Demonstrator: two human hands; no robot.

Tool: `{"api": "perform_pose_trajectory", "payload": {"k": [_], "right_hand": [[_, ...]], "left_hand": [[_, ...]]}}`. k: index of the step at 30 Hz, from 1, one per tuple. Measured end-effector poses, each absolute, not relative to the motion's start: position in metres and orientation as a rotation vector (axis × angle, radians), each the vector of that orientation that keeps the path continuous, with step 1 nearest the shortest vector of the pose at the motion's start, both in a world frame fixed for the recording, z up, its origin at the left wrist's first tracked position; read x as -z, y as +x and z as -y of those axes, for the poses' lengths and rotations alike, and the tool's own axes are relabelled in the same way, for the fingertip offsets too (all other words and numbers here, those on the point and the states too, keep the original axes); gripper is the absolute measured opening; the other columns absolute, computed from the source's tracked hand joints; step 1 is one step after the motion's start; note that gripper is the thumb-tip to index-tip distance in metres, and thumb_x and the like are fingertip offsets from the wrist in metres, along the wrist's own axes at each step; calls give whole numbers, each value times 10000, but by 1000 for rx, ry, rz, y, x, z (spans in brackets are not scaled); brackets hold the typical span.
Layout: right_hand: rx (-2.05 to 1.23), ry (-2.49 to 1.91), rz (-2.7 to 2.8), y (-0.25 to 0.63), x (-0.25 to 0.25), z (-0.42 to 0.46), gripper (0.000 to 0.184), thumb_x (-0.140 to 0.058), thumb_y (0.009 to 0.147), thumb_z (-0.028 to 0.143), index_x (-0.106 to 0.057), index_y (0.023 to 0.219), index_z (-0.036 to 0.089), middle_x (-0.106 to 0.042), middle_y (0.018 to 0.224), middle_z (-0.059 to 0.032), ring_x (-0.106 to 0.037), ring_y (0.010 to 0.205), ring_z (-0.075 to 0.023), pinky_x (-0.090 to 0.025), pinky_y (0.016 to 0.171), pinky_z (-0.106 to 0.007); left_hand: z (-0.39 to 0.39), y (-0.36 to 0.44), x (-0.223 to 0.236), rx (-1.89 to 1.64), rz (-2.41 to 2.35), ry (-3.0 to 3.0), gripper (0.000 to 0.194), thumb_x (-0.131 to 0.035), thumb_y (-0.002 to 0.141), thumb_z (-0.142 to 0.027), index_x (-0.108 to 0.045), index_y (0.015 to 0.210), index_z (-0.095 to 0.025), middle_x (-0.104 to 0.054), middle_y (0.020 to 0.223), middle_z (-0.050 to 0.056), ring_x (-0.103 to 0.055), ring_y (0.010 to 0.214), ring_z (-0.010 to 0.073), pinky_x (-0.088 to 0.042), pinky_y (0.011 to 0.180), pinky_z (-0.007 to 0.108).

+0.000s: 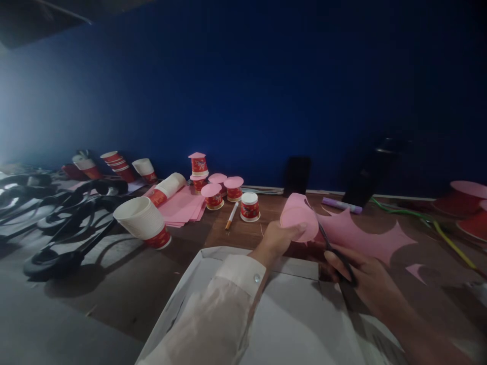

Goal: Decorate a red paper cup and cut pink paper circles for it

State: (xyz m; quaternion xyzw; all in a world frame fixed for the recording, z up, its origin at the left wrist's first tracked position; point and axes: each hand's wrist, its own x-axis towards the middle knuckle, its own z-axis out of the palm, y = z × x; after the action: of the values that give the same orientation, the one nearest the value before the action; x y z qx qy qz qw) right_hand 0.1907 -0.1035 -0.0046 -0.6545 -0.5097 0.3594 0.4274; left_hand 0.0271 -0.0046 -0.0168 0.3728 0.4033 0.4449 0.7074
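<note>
My left hand [279, 236] pinches a piece of pink paper [299, 218] that has a drawn round outline on it. In my right hand [352, 268] is a pair of dark-handled scissors [340, 261], its blades at the right edge of that paper. Behind and to the right lies a pink paper offcut [365, 235] with curved bites along its edges. Just left of the held paper, a red-and-white paper cup [250, 207] stands upside down. Several similar cups topped with pink discs [211, 190] stand behind it, one pair stacked.
A white marker [232, 216] lies by the cups, and a purple marker [341, 205] lies near the wall. Pink sheets [183, 207] and nested paper cups [140, 219] are at left, beside black cable-like gear [76, 228]. A white board [289, 309] lies below my forearms.
</note>
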Motion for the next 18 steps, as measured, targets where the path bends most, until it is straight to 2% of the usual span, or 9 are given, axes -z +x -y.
{"api": "perform_pose_trajectory", "payload": {"k": [4,8,15,18], "right_hand": [[-880,-1637,1237,193,12,105,612,-678,750,754,-814,986,206,-581,559,-10,-561,565,-185,-520,560,-314],[-901,-1626,1213,192,12,106,632,-704,734,752,-819,1023,202,-574,551,0,-548,552,-173,-506,563,-307],[-908,-1612,1223,197,15,104,563,-720,740,719,-833,970,218,-589,549,-7,-539,547,-166,-505,567,-301],[-931,-1632,1183,196,15,106,586,-730,742,703,-830,1045,211,-598,568,0,-538,563,-158,-485,572,-292]], "left_hand": [[6,27,13,-1023,-930,873,362,-953,598,-281,-808,879,-107,-798,917,142,-739,979,309,-569,958,430],[2,29,16,-1038,-980,917,353,-949,602,-270,-808,882,-107,-800,917,147,-738,998,324,-556,995,458],[-4,30,28,-1042,-923,962,427,-946,604,-346,-811,919,-92,-796,936,154,-738,976,319,-552,984,454],[-4,29,29,-1038,-940,986,410,-935,618,-343,-812,922,-97,-796,944,147,-734,965,306,-553,976,444]]}}
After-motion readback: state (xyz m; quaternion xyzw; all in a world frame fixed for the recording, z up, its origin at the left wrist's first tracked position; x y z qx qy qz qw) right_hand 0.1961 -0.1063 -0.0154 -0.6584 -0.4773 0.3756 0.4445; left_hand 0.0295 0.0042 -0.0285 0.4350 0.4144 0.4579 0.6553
